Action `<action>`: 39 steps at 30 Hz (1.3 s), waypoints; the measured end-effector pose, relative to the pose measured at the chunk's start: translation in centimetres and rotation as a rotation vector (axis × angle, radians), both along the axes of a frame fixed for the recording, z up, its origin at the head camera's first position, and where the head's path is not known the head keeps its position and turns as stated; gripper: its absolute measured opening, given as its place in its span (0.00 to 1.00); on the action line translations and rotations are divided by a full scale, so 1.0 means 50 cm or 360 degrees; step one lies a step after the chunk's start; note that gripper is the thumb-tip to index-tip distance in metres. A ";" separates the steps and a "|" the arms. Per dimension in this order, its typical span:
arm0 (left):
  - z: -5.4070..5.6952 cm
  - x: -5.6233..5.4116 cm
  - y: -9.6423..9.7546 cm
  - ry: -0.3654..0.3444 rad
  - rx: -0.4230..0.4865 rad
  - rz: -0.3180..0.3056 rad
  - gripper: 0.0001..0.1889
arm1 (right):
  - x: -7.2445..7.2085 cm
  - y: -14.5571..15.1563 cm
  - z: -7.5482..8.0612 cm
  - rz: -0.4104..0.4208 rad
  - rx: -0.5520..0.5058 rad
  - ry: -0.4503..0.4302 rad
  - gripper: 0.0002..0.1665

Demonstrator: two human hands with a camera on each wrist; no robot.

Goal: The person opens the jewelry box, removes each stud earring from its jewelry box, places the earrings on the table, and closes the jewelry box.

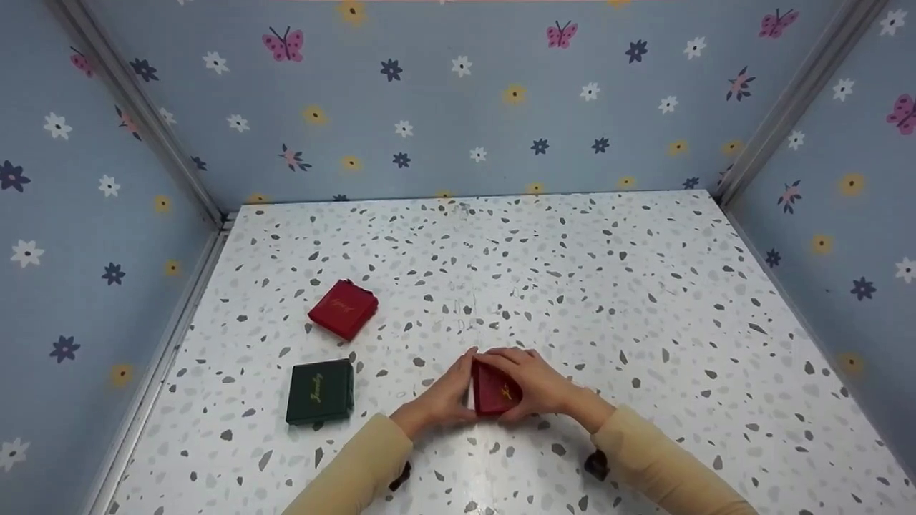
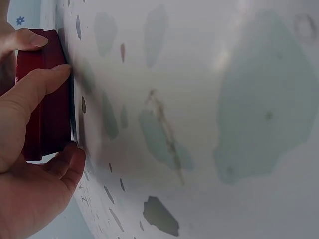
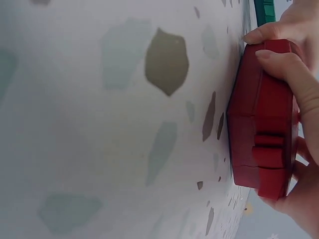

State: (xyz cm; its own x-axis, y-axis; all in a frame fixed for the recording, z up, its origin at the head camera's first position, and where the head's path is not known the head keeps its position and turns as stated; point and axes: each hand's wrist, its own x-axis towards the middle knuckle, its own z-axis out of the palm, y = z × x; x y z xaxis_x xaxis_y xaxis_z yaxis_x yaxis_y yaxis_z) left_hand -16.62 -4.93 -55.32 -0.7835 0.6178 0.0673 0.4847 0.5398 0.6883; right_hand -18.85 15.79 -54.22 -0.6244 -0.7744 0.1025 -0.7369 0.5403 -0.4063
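Two hands, the left hand [image 1: 445, 395] and the right hand [image 1: 535, 380], grip the gold-lettered red jewelry box [image 1: 492, 393] from its left and right sides, thumbs and fingers bent around its edges, with its base on the speckled white tabletop [image 1: 644, 300]. To the left, apart from the hands, lies a green jewelry box [image 1: 319, 390]; a second red jewelry box [image 1: 344, 310] sits just beyond it

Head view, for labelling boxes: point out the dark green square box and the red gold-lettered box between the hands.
Dark green square box [image 1: 319, 391]: head view, top face.
Held red gold-lettered box [image 1: 491, 390]: head view, uncovered top face.
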 end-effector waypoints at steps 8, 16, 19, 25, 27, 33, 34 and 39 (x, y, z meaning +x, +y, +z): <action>0.003 0.000 0.006 0.0059 0.0025 -0.0016 0.50 | 0.006 0.004 0.005 0.0015 -0.0046 0.0046 0.60; -0.005 -0.003 0.007 0.0067 0.0056 -0.0022 0.46 | 0.014 0.007 0.011 0.0017 -0.0066 0.0074 0.60; -0.001 -0.003 0.007 0.0053 0.0060 -0.0019 0.46 | 0.018 0.010 0.018 0.0034 -0.0088 0.0095 0.60; 0.001 -0.001 0.006 0.0093 0.0061 -0.0004 0.44 | 0.029 0.027 0.030 0.0050 -0.0090 0.0077 0.61; 0.000 -0.001 0.006 0.0105 0.0066 -0.0001 0.43 | 0.033 0.036 0.032 0.0047 -0.0073 0.0070 0.61; 0.003 -0.003 0.010 0.0025 -0.0014 0.0037 0.43 | 0.043 0.070 0.034 0.0008 -0.0039 0.0006 0.60; 0.004 -0.003 0.010 0.0020 -0.0025 0.0042 0.42 | 0.045 0.076 0.035 0.0000 -0.0034 -0.0008 0.61; 0.009 0.000 0.012 -0.0008 -0.0025 0.0062 0.44 | 0.049 0.105 0.038 -0.0052 -0.0009 -0.0024 0.60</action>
State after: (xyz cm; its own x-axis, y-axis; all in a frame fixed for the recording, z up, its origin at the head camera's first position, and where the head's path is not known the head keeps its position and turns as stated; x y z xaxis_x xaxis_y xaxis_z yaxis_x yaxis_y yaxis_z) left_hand -16.63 -4.34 -54.87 -0.8074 0.5875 0.0541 0.4596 0.5688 0.6820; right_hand -16.41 21.05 -52.31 -0.6509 -0.7529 0.0971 -0.7125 0.5618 -0.4203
